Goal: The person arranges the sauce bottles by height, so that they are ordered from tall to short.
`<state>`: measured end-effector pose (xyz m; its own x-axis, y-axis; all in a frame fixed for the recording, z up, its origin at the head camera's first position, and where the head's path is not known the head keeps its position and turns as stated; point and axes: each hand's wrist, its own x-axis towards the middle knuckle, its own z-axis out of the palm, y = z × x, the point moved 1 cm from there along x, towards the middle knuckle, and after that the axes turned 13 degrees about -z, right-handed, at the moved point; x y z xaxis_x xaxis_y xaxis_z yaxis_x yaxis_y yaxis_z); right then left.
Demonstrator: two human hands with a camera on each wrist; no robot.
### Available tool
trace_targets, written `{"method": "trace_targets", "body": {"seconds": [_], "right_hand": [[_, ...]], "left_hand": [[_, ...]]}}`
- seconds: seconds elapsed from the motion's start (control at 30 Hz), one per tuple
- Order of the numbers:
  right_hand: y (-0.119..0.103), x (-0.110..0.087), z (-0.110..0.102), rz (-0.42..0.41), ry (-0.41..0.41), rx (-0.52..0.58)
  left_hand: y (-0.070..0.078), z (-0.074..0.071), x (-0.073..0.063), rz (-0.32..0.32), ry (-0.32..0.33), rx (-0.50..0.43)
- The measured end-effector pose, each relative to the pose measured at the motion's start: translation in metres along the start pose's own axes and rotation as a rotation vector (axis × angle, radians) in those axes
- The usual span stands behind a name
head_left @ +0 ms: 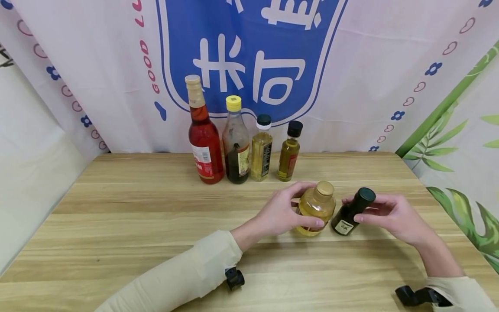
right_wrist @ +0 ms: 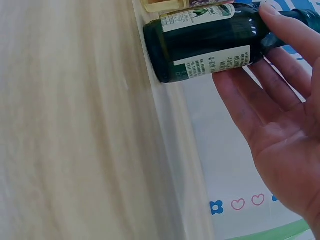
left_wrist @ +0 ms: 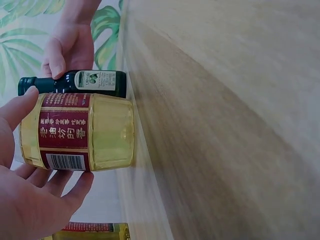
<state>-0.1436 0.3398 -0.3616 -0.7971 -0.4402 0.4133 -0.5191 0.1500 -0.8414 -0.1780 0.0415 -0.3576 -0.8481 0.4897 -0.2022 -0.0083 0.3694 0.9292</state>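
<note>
A squat cooking oil bottle [head_left: 316, 203] with yellow oil, a tan cap and a dark red label is at the front of the bottle group. My left hand [head_left: 281, 213] grips it from the left, thumb on the near side and fingers behind. Just to its right is a dark green olive oil bottle [head_left: 348, 216], leaning a little in the head view. My right hand [head_left: 399, 219] holds its upper part between thumb and fingers. In the right wrist view, the green bottle [right_wrist: 210, 42] shows two pale labels, and its base is close to the tabletop.
Along the back of the wooden table [head_left: 128, 208] stand a tall red bottle [head_left: 205, 143], a dark sauce bottle [head_left: 236, 156] with a yellow cap, a pale oil bottle [head_left: 260, 151] and a small black-capped oil bottle [head_left: 288, 158]. A printed curtain [head_left: 128, 108] hangs behind them.
</note>
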Motion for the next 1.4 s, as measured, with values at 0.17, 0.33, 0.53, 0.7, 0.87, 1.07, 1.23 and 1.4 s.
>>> {"method": "trace_targets", "body": {"seconds": [0.17, 0.33, 0.53, 0.7, 0.87, 1.07, 1.23, 1.4], "right_hand": [[0.001, -0.001, 0.0, 0.007, 0.011, -0.047], [0.001, -0.001, -0.001, 0.024, 0.013, -0.077], [0.0, 0.0, -0.001, 0.038, 0.014, -0.096], [-0.001, 0.001, -0.001, 0.04, 0.016, -0.111], [-0.001, 0.001, -0.001, 0.039, 0.015, -0.135], [-0.002, 0.003, -0.002, 0.044, 0.002, -0.137], [-0.001, 0.003, -0.002, 0.041, 0.002, -0.139], [0.001, 0.001, -0.002, 0.034, 0.004, -0.109]], "left_hand": [[0.002, -0.001, 0.001, 0.01, -0.003, 0.049], [0.004, -0.003, 0.003, 0.016, -0.01, 0.095], [0.005, -0.004, 0.005, 0.02, 0.001, 0.113], [0.005, -0.004, 0.006, 0.032, 0.013, 0.13], [0.006, -0.004, 0.008, 0.05, 0.023, 0.135], [0.007, -0.003, 0.01, 0.037, 0.057, 0.123], [0.017, -0.004, 0.016, 0.056, 0.135, 0.101], [0.031, -0.005, 0.025, 0.064, 0.254, 0.102]]}}
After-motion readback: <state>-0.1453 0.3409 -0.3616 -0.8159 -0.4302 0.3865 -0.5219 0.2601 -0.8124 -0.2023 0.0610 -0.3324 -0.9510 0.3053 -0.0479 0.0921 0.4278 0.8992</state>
